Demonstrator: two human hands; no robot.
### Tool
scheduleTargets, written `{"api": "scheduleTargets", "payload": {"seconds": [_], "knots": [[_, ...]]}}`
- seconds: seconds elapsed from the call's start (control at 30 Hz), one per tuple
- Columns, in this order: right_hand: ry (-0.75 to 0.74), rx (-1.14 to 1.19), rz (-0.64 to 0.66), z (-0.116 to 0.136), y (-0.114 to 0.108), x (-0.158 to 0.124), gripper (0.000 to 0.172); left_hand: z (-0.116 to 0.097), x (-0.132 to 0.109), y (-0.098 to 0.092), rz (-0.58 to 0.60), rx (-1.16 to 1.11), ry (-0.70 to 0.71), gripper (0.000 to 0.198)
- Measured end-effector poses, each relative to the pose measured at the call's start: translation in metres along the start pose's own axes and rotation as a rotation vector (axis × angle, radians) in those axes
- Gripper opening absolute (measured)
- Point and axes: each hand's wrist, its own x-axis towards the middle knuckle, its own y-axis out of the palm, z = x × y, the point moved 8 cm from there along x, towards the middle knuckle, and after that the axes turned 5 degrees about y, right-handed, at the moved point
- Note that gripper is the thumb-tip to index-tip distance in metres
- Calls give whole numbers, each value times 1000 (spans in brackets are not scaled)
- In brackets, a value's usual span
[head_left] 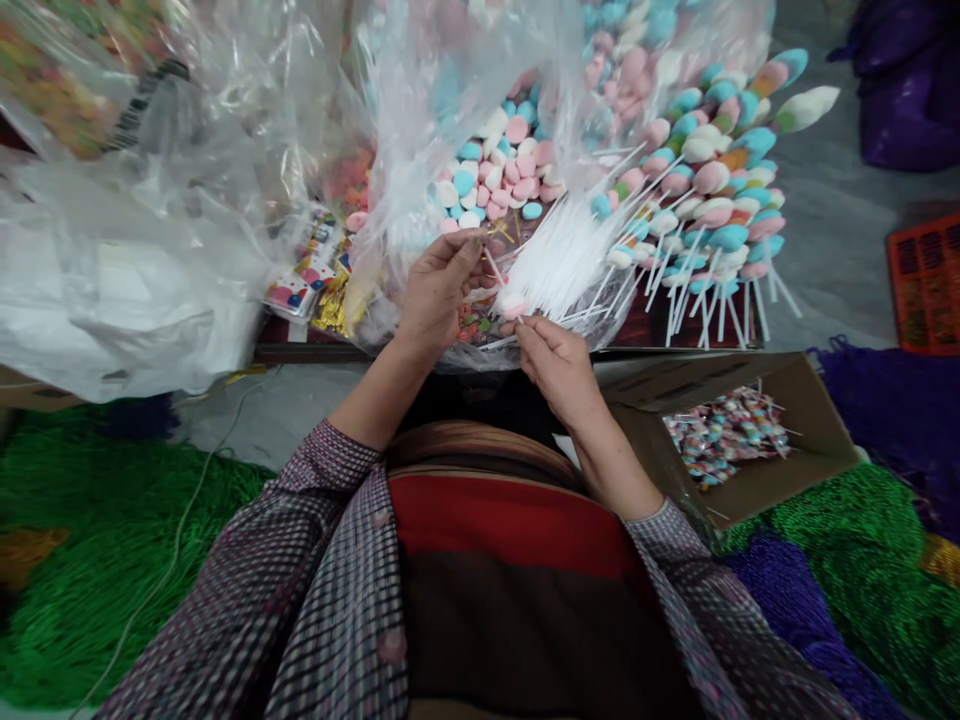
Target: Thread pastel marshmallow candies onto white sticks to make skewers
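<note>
Pinching one stick point(493, 266), left hand point(437, 292), one marshmallow point(514, 307), right hand point(556, 366)

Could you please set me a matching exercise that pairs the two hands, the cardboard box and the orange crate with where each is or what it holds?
1. left hand
2. right hand
3. cardboard box
4. orange crate

A. lies at the far right edge
B. pinches a thin stick
C. holds wrapped sweets
D. fingertips grip a pink marshmallow

Pairs: 1-B, 2-D, 3-C, 4-A
</note>
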Motion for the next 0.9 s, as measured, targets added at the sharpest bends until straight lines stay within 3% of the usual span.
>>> {"api": "scheduleTargets", "payload": {"seconds": [0.2, 0.43, 0.57, 0.63, 0.77, 0.9], "knots": [[17, 33, -7, -3, 0, -2, 38, -7, -1, -1, -38, 192, 70, 15], [78, 157, 9, 0, 4, 1, 48, -32, -30, 22, 135, 352, 207, 15], [44, 288, -68, 12, -17, 4, 43, -39, -14, 4, 87, 410, 237, 26], [1, 322, -99, 18, -25, 3, 40, -34, 0, -1, 106, 592, 257, 23], [4, 320, -94, 15, -26, 2, 41, -10, 11, 15, 306, 964, 258, 16], [38, 310, -94, 7, -21, 2, 42, -3, 7, 28, 347, 1065, 272, 14]]}}
